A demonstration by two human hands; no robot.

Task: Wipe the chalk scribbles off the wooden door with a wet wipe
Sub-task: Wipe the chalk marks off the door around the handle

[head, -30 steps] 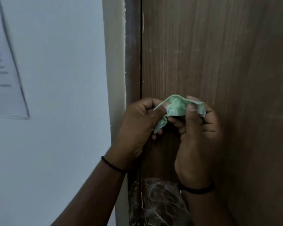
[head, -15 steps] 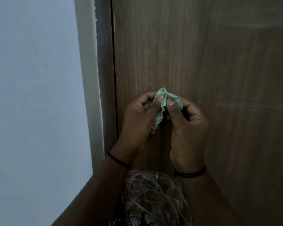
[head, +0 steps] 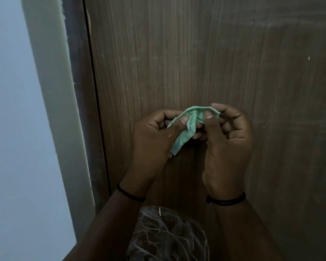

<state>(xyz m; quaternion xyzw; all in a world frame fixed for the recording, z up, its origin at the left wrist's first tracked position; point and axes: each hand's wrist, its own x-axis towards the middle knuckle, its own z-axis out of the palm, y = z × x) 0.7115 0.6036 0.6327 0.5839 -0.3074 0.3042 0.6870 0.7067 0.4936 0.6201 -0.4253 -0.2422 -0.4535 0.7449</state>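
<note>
Dark brown wood grain fills most of the view: one wooden door point(head: 196, 53) stands close in front of the person, its left edge meeting one dark strip of door frame point(head: 79, 110), beyond which run one pale painted jamb point(head: 51, 110) and one bluish-white wall point(head: 11, 129). Faint pale smears show on the door's upper right, and a few tiny light specks dot its surface. Two hands are raised side by side before the door, and between them is one crumpled green wet wipe point(head: 188, 127). The left hand point(head: 154, 136) has its fingers curled inward, the thumb pressing the wipe's left part against them; a loose tail of the wipe hangs down beside that thumb. The right hand point(head: 228, 140) pinches the wipe's upper right edge between thumb and forefinger, its other fingers bent loosely behind. So both hands grasp the same wipe, stretched a little between them; whether it touches the door cannot be told. Both forearms rise from the bottom of the view, wrists roughly level. Two dark bands are worn, one wristband point(head: 130, 194) on the left wrist and one bracelet point(head: 226, 200) on the right. Low between the forearms lies one scribbled patch point(head: 167, 236) of tangled pale lines on a dark ground.
</note>
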